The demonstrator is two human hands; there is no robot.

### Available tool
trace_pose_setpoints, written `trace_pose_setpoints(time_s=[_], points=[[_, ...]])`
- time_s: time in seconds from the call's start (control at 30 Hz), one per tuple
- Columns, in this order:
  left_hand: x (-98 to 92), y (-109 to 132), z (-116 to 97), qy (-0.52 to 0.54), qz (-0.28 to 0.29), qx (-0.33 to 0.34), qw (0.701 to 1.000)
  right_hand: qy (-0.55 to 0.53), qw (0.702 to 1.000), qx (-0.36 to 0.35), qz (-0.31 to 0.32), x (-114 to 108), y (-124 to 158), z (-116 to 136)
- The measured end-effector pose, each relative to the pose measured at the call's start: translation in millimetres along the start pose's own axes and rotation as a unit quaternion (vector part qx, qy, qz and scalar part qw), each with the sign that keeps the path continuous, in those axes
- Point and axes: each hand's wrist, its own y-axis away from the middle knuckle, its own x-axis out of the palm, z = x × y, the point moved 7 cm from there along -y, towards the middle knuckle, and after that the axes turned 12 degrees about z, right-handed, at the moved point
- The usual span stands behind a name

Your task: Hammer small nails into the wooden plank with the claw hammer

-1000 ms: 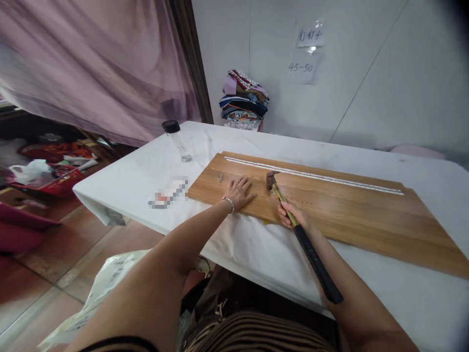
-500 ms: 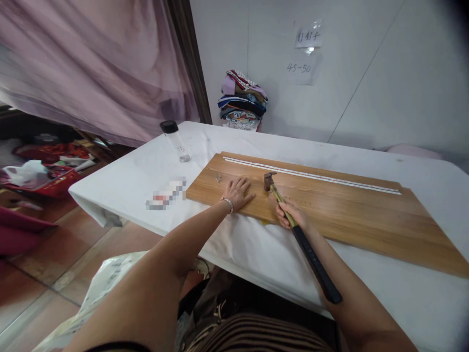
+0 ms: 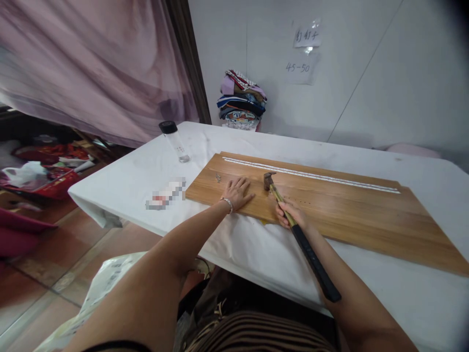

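Note:
A long wooden board (image 3: pixel 348 210) lies across the white-covered table (image 3: pixel 256 244). My left hand (image 3: pixel 238 192) rests flat on the board's left part, fingers spread, a bracelet at the wrist. My right hand (image 3: pixel 291 215) grips a hammer (image 3: pixel 293 230) high on its yellow-and-black handle. The rusty hammer head (image 3: pixel 269 179) sits low over the board, just left of a short row of small nail dots (image 3: pixel 298 200). A few loose nails (image 3: pixel 219 178) lie on the board near its left end.
A clear bottle with a black cap (image 3: pixel 174 140) stands on the table's left side. A white strip (image 3: pixel 311 175) runs along the board's far edge. Folded clothes (image 3: pixel 242 100) are stacked against the wall. A pink curtain (image 3: pixel 91 68) hangs at left above floor clutter.
The hammer head has shifted slightly left and down toward the board. My left hand stays flat on the board. The view has drifted a little.

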Motion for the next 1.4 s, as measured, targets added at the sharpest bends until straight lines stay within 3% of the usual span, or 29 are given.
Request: trace_pose_setpoints(time_s=[1.4], points=[[0.2,-0.8,1.9,-0.008,0.009,0.007,1.000,-0.010,1.000,-0.008,-0.002,-1.1,-3.5,-1.0]])
